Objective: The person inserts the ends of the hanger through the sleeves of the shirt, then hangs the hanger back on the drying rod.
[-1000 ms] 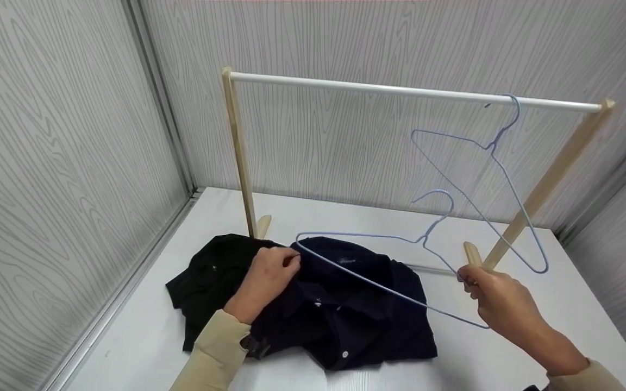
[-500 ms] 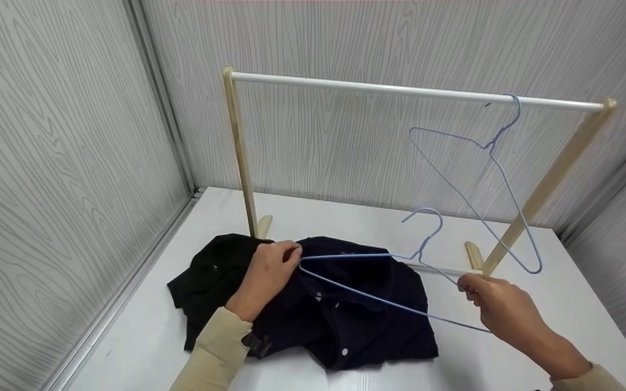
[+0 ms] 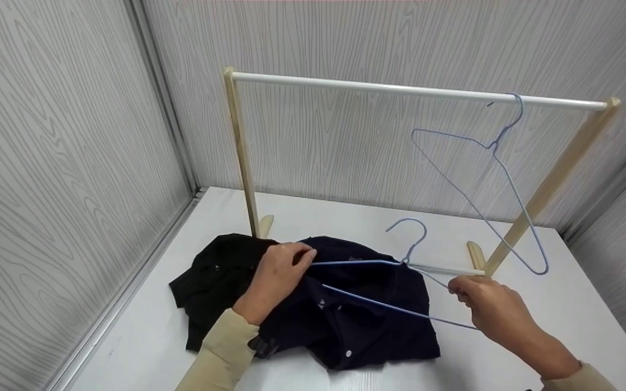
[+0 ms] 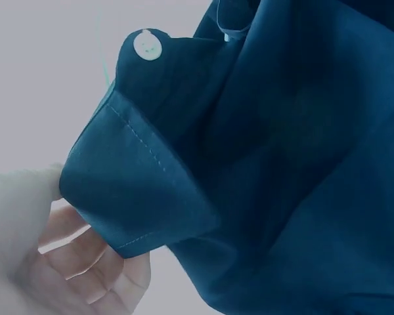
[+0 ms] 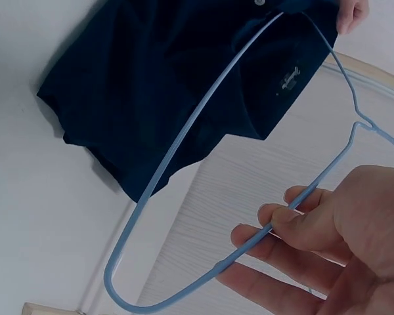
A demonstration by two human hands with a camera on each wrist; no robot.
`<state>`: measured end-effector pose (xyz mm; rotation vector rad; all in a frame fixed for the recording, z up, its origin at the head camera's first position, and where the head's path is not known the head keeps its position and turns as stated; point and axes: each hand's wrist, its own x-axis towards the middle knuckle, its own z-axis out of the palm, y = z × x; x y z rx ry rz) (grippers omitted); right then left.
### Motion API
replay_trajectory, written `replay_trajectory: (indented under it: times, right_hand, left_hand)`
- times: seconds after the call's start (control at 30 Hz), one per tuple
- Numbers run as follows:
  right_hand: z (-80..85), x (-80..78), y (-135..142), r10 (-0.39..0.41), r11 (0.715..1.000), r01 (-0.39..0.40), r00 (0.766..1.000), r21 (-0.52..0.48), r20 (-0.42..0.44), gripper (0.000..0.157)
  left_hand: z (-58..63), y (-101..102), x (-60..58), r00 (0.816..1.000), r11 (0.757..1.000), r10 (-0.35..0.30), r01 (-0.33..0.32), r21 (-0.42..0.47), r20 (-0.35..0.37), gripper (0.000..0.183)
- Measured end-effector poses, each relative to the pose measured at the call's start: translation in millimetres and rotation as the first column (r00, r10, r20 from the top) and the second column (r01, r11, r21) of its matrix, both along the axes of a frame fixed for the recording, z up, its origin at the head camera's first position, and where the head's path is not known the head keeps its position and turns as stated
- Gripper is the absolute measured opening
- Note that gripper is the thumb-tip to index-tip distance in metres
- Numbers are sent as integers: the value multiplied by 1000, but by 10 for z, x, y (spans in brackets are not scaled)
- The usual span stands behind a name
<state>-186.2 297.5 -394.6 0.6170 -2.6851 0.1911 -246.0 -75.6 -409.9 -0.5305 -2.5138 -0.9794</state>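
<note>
The right hand (image 3: 495, 307) pinches one side of the blue wire hanger (image 3: 356, 262), which stretches left over the navy shirt (image 3: 370, 332). Its far tip hides at the collar (image 3: 313, 290), just by the left hand (image 3: 279, 272), which pinches the shirt's edge.

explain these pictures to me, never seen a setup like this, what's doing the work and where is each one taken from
There is no machine here, only a person's left hand and right hand, both bare. The head picture comes from a camera worn on the head, looking forward and down; the other two come from cameras worn on each wrist. On the white table lie a navy shirt and a black garment. The left hand grips the navy shirt's edge; the right hand holds a blue wire hanger, its far end hidden at the shirt. Behind, a second blue hanger hangs from a white rail.
</note>
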Motion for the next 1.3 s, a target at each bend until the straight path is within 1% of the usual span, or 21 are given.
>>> replay_trajectory:
  times: [0.1, 0.17, 0.37, 0.53, 0.67, 0.77, 0.87, 1.0, 1.1, 1.2, 1.3]
  right_hand:
    - [-9, -3, -54, 10, 1000, -10, 1000, -9, -21, 27]
    - [-12, -7, -92, 11, 1000, -11, 1000, -18, -26, 27]
    - [-35, -27, -174, 27, 1000, -27, 999, -15, -38, 25]
    - [-84, -64, -211, 95, 995, -96, 991, -1, -94, 27]
    - [-119, -81, -247, 110, 994, -110, 987, 6, -120, 27]
    - [-137, -87, -275, 108, 994, -109, 987, 0, -119, 28]
    - [-144, -91, -306, 114, 993, -116, 988, -13, -107, 28]
    - [-141, -91, -351, 117, 993, -119, 989, -19, -88, 26]
    - [-138, -89, -390, 115, 993, -117, 991, -19, -74, 27]
    - [-137, -92, -431, 117, 993, -118, 991, -17, -69, 30]
    - [-135, -95, -472, 130, 991, -131, 989, -15, -76, 31]
  left_hand:
    - [8, 43, 11, 999, 999, -50, 50, 7, 8, 25]
    - [5, 68, 19, 997, 997, -72, 71, 6, 6, 26]
    - [-25, 112, 32, 994, 995, -104, 104, 4, -26, 30]
    - [-44, 131, 45, 985, 985, -169, 168, -44, -39, 40]
    - [-48, 147, 62, 974, 971, -225, 221, -95, -34, 52]
    - [-54, 155, 76, 962, 958, -271, 265, -113, -43, 59]
    - [-57, 159, 81, 941, 941, -327, 315, -124, -87, 60]
    - [-59, 172, 73, 906, 919, -390, 370, -138, -165, 49]
    - [-55, 191, 69, 883, 907, -417, 389, -158, -218, 41]
    - [-51, 225, 71, 873, 908, -416, 384, -168, -256, 38]
    - [-54, 271, 69, 874, 919, -393, 363, -153, -285, 35]
